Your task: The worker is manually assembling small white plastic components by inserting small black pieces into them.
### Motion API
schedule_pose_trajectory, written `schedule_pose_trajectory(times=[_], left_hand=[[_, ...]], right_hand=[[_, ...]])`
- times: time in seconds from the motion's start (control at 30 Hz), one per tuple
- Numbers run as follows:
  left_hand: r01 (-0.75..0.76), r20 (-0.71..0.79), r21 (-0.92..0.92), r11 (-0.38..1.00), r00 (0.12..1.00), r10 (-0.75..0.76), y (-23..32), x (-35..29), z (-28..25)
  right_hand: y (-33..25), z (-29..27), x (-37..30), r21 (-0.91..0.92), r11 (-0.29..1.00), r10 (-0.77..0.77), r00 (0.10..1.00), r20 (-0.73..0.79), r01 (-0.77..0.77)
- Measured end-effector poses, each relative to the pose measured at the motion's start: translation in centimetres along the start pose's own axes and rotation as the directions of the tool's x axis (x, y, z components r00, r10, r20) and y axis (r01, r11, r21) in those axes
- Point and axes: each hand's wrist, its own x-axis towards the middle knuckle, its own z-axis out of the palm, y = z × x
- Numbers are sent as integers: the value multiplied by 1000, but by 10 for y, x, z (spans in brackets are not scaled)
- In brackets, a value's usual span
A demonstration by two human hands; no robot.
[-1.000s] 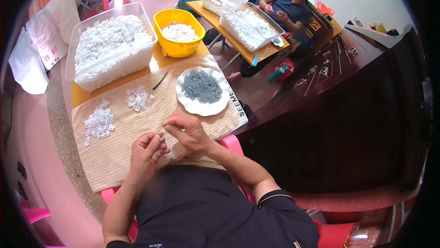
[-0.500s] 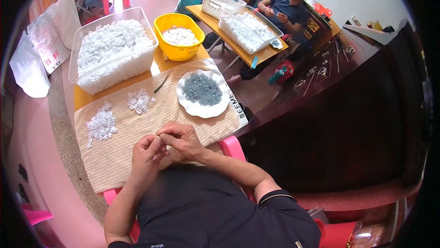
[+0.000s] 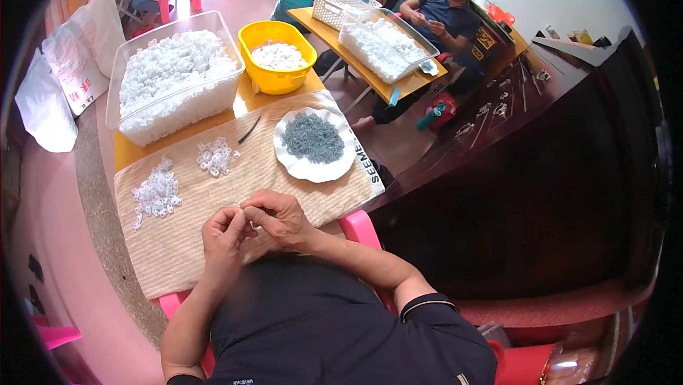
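Over the near part of a beige towel (image 3: 185, 243), my left hand (image 3: 226, 232) and my right hand (image 3: 279, 220) meet with their fingertips pinched together. Whatever they pinch is too small and too covered by the fingers to make out. Beyond my left hand lies a heap of small white plastic pieces (image 3: 158, 191), with a smaller heap of like pieces (image 3: 215, 156) farther off. A thin dark stick-like tool (image 3: 249, 130) rests beside that heap. Past my right hand stands a white wavy-edged plate (image 3: 334, 169) filled with small dark grey-green pieces (image 3: 313, 137).
At the table's far side stand a clear bin (image 3: 171, 118) heaped with white pieces and a yellow basin (image 3: 279, 82). White sacks (image 3: 82, 57) stand to the left. Across the way, a person (image 3: 448, 11) sits at another table (image 3: 398, 90). A dark panel (image 3: 526, 200) fills the right.
Both hands have shifted very slightly to the left, their fingertips still together. The heaps, plate and containers stay as they were.
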Motion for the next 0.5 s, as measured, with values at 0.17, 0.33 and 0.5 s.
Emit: schedule_pose_trajectory(times=[0.17,0.33,0.5], left_hand=[[-62,-1,132,989,998,63,-6,2,-5],[-58,-29,169,984,998,64,-2,2,1],[-27,-37,135,990,999,33,2,1,3]], right_hand=[[-4,-3,0,-19,993,114,993,-11,-114],[-4,-8,1,12,987,159,987,35,-159],[-9,-9,0,-64,995,80,996,51,-77]])
